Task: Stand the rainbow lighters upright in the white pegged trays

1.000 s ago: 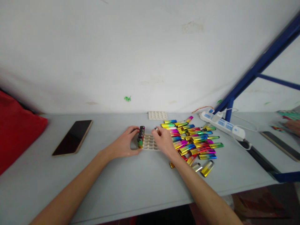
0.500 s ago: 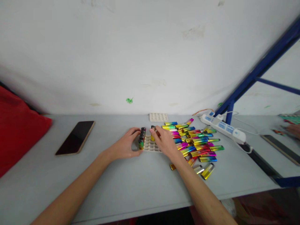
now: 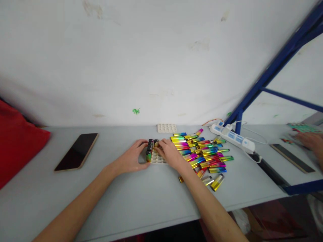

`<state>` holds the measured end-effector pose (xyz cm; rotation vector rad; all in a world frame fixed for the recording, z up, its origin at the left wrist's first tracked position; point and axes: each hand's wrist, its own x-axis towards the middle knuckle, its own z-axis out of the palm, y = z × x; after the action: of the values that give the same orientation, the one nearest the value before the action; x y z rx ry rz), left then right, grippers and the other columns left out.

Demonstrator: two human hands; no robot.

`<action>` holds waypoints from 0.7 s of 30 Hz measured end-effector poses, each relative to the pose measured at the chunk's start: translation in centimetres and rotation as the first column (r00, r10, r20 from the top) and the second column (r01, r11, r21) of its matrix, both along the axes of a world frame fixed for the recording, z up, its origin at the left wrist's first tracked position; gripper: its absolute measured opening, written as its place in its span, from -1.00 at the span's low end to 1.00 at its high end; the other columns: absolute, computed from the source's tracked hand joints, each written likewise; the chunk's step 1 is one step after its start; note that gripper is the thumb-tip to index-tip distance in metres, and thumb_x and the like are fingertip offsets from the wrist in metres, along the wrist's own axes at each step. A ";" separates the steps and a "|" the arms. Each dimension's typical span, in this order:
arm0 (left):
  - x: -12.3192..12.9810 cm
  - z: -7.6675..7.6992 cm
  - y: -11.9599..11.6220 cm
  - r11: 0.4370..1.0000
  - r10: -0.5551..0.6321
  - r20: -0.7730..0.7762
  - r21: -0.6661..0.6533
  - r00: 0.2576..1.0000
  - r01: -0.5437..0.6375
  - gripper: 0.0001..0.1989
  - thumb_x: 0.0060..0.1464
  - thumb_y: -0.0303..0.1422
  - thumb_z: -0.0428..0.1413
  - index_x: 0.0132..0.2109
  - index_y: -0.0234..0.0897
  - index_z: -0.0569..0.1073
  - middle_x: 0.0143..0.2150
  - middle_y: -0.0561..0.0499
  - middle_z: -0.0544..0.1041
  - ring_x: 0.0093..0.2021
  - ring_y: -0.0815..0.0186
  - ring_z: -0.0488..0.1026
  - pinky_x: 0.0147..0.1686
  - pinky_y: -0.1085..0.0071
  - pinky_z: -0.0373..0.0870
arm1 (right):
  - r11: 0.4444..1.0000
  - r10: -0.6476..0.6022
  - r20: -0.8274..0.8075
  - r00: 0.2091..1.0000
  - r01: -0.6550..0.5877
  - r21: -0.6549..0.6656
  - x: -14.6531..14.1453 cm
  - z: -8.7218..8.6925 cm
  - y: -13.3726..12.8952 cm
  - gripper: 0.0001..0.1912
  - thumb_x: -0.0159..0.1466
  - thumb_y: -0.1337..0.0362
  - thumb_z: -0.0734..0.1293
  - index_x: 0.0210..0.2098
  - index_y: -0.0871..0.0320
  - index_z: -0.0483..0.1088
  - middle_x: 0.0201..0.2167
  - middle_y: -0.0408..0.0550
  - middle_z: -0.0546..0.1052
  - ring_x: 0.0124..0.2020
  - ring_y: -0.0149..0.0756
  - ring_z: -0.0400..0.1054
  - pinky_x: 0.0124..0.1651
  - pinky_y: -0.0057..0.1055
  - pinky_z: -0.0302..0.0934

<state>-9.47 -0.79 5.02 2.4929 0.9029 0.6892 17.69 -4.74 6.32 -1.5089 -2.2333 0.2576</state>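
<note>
My left hand (image 3: 133, 157) curls round the left end of a pale tray (image 3: 157, 159) with rows of small holes, thumb at the near corner and fingers at the far one. Along that end stands a row of upright lighters (image 3: 149, 151) with black tops. Between the thumb and fingers of my right hand (image 3: 168, 152) is one more lighter (image 3: 155, 143), upright at the back of the tray beside the row. Its lower part is hidden by my fingers. Right of the tray lies a spread of shiny multicoloured lighters (image 3: 210, 152).
A second pale tray (image 3: 167, 128) lies near the wall. At left are a phone (image 3: 77, 152) and red fabric (image 3: 20, 141). A white power strip (image 3: 232, 136) with cables and a blue metal frame (image 3: 252, 101) stand at right. Beyond it, another person's hand (image 3: 310, 141) shows.
My right hand has moved left with the lighter, bringing it close to the standing row. My left hand keeps its place at the tray. The view has shifted slightly.
</note>
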 end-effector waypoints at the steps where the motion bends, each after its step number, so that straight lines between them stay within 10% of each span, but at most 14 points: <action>1: -0.1 -0.1 0.1 1.000 -0.001 0.004 0.001 1.000 0.001 -0.27 0.19 -0.16 0.56 0.45 -0.14 0.62 0.51 -0.32 0.66 0.54 -0.31 0.64 0.66 -0.24 0.62 | 1.000 0.002 -0.009 1.000 -0.002 -0.013 0.0 0.0 -0.1 -0.87 0.78 0.20 0.50 0.07 0.07 0.69 0.03 0.11 0.72 0.10 0.01 0.63 0.21 -0.15 0.49; 9: 0.1 -0.6 0.4 0.999 0.036 0.037 -0.007 0.999 -0.036 -0.23 0.11 0.01 0.67 0.36 -0.13 0.68 0.50 -0.32 0.68 0.52 -0.35 0.67 0.63 -0.26 0.66 | 0.990 -0.081 -0.180 0.980 0.100 0.099 4.5 1.3 0.1 -0.85 0.76 0.22 0.50 0.20 0.07 0.75 0.15 0.14 0.78 0.24 0.00 0.68 0.42 -0.10 0.53; 21: 0.5 -1.0 0.3 0.999 0.030 0.080 0.009 0.996 -0.031 -0.26 0.16 0.08 0.64 0.37 -0.03 0.68 0.48 -0.29 0.68 0.50 -0.35 0.70 0.61 -0.31 0.70 | 0.991 -0.116 0.065 0.991 0.120 -0.059 14.0 2.8 2.3 -0.87 0.61 0.42 0.58 0.01 0.14 0.86 0.03 0.16 0.87 0.09 -0.01 0.76 0.31 -0.11 0.55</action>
<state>-9.00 -0.46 3.99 2.4463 0.9125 0.7994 31.71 -2.46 9.11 -1.6972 -2.1909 0.2501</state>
